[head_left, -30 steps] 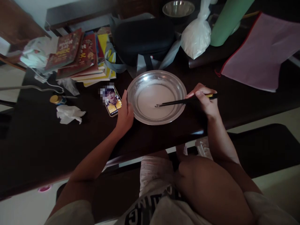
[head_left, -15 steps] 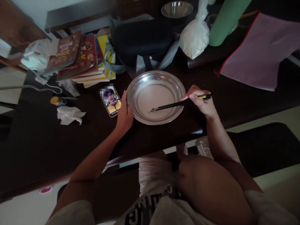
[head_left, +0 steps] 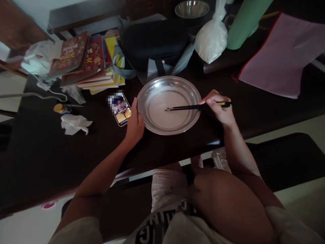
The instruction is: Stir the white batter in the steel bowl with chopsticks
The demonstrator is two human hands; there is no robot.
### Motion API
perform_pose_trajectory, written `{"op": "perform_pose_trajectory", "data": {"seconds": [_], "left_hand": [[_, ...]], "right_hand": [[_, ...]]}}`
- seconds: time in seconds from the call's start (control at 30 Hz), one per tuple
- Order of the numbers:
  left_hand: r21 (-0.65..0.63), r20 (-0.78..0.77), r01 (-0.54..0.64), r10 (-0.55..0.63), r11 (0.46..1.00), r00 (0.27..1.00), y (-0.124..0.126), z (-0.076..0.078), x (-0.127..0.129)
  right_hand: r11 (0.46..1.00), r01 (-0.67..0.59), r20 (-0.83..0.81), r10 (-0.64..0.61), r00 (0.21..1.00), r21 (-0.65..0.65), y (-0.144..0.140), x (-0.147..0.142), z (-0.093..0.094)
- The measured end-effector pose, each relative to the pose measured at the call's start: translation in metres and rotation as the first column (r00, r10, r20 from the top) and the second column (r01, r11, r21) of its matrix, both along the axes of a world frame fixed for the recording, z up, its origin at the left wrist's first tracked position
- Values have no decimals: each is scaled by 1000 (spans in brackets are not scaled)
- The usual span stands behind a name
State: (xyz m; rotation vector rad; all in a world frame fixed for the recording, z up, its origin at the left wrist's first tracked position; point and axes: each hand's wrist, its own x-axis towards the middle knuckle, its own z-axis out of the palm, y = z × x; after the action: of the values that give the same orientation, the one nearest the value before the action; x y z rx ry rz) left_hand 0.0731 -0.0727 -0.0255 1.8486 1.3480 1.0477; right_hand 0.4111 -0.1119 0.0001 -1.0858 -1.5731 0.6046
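A wide metal basin (head_left: 194,118) stands on the dark table, holding a pale, milky liquid (head_left: 162,117). My left hand (head_left: 135,123) grips the basin's left side, thumb along the rim and the other fingers hidden beneath it. Black chopsticks (head_left: 189,107) are held in my right hand (head_left: 219,106) at the basin's right edge. Their tips dip into the liquid near its middle. Just left of my left hand lies a phone (head_left: 121,110) with a lit screen.
Stacked books (head_left: 83,64) and a black case (head_left: 154,44) sit behind. A tied bag of white powder (head_left: 211,44), a green cylinder (head_left: 245,25), a pinkish cloth-like sheet (head_left: 279,61) and a metal bowl (head_left: 192,9) are beyond. Crumpled tissue (head_left: 76,124) and a small yellow-lidded jar (head_left: 62,108) lie left.
The chopstick tips have shifted away from me through the liquid, and the chopsticks now lie nearly level across the view. My right hand has turned slightly; the left keeps its place on the basin.
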Motion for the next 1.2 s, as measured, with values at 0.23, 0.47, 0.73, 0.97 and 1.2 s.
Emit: {"op": "perform_pose_trajectory", "data": {"seconds": [0.23,0.47,0.73,0.97,1.2], "left_hand": [[-1,-1,-6,6,1000,1000,0,1,0],[-8,-8,3,-3,1000,1000,-1,3,0],[-12,-13,0,0,1000,1000,-1,3,1],[-21,-9,-18,18,1000,1000,-1,1,0],[-35,-20,-17,16,999,1000,-1,2,0]], "right_hand": [[994,-78,34,81,996,-77,0,0,1],[998,34,-54,-37,998,-62,-1,2,0],[998,52,28,-51,998,-37,1,1,0],[994,-59,45,63,997,-95,0,0,1],[998,47,-23,-48,999,-30,-1,1,2]]}}
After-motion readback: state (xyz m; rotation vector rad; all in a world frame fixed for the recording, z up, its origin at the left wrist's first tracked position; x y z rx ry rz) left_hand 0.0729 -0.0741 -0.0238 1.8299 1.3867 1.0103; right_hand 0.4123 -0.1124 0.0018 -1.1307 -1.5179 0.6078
